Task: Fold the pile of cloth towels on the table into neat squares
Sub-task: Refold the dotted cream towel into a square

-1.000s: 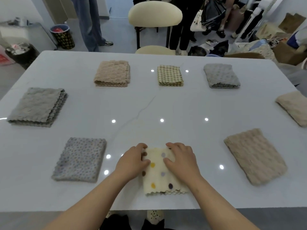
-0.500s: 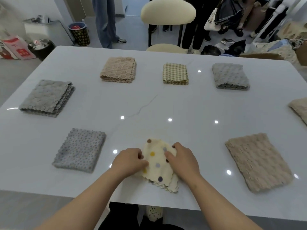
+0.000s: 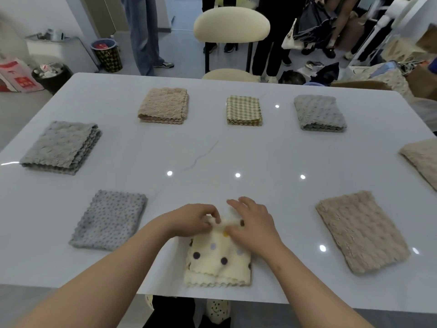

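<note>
Fingers (image 3: 211,215) of the left hand (image 3: 191,220) are curled and pinch the far left corner of the spotty cream towel (image 3: 217,259). The right hand (image 3: 253,223) lies on the far right part of that towel. Its fingers (image 3: 240,201) are spread out and loose, and they reach past the far edge. They look a bit blurry.

The spotty cream towel is folded. It lies in the middle of the white table (image 3: 212,157), close to the near edge, and its wavy edges face near.

A grey dotted towel (image 3: 110,220) lies to its left. A tan towel (image 3: 359,230) lies to its right. A checked towel (image 3: 244,110) lies on the far side.
</note>
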A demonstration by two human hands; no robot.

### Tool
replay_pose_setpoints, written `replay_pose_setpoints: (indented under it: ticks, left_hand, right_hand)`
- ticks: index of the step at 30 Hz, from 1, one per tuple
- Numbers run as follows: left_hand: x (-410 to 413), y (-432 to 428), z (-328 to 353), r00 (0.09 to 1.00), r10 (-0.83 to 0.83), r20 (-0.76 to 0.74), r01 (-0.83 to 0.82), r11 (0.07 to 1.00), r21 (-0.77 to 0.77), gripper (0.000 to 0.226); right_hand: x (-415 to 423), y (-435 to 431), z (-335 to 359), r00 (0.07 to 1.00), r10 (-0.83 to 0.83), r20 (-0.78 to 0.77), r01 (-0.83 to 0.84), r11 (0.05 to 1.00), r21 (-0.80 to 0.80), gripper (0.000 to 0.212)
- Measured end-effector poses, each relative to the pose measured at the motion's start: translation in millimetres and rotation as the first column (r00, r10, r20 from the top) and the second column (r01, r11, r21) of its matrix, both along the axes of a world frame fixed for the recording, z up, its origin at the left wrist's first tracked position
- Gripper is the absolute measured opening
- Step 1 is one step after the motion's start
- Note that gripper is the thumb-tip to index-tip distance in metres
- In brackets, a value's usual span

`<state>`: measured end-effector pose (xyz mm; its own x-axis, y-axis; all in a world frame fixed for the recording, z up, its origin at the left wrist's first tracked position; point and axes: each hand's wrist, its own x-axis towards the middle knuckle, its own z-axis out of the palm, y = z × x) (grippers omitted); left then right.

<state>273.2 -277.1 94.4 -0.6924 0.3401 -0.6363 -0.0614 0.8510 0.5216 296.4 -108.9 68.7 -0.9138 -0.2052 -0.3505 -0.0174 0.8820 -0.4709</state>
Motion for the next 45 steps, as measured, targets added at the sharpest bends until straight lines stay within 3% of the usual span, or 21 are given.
replay_pose_setpoints:
  ticks: [4,7,11,13,15,18,21,26,32,36,43,45]
  left_hand:
    - [0.3,-1.1,-9.7,0.983,0.182,-0.032,-0.176,0.975,0.136,0.019]
    - [3.5,-4.2,-18.3,0.957,0.289,-0.034,-0.281,0.946,0.161,0.026]
    - [7.5,-8.5,-22.8,0.947,0.320,0.021,-0.320,0.938,0.134,0.038]
    - [7.5,-9.6,-23.4,0.948,0.314,0.043,-0.317,0.941,0.114,0.034]
    - [6.6,-9.4,-24.1,0.959,0.282,0.030,-0.283,0.956,0.078,0.023]
    - [5.2,-9.1,-24.8,0.955,0.283,0.085,-0.289,0.955,0.069,0.039]
    - [3.0,-11.6,-21.6,0.932,0.324,0.164,-0.344,0.932,0.113,0.034]
    - [0.8,-12.3,-22.9,0.938,0.347,0.002,-0.345,0.932,0.111,0.007]
    - [6.8,-11.5,-26.7,0.913,0.400,-0.084,-0.391,0.915,0.102,0.021]
    - [5.1,-14.2,-25.8,0.929,0.367,-0.044,-0.364,0.929,0.063,0.028]
    - [14.1,-14.4,-28.5,0.890,0.421,-0.175,-0.390,0.902,0.183,0.029]
    - [18.6,-14.1,-31.9,0.881,0.417,-0.224,-0.377,0.904,0.202,0.034]
  right_hand:
    - [1.3,-3.6,-4.8,0.999,0.027,-0.029,-0.026,0.999,0.035,0.030]
    - [3.5,-2.8,-9.5,0.999,-0.041,-0.032,0.041,0.999,0.018,0.022]
    - [5.0,1.3,-15.0,0.991,-0.130,-0.004,0.130,0.989,-0.064,0.010]
    - [4.7,2.0,-15.7,0.987,-0.160,0.001,0.160,0.982,-0.098,0.006]
    - [3.6,1.7,-16.0,0.986,-0.168,0.010,0.168,0.980,-0.104,0.007]
    - [0.8,2.9,-16.3,0.983,-0.176,0.054,0.182,0.975,-0.127,0.009]
    - [-2.7,4.7,-13.2,0.976,-0.178,0.123,0.198,0.965,-0.169,0.009]
    - [-5.1,6.7,-10.1,0.962,-0.205,0.180,0.244,0.942,-0.230,0.003]
    - [-6.4,9.1,-11.3,0.947,-0.248,0.205,0.292,0.929,-0.225,0.016]
    - [-6.7,10.0,-10.8,0.938,-0.273,0.213,0.323,0.912,-0.253,0.018]
    - [-3.8,9.2,-9.3,0.939,-0.275,0.208,0.328,0.898,-0.292,0.009]
    - [-3.7,9.3,-10.7,0.941,-0.282,0.190,0.327,0.902,-0.282,0.016]
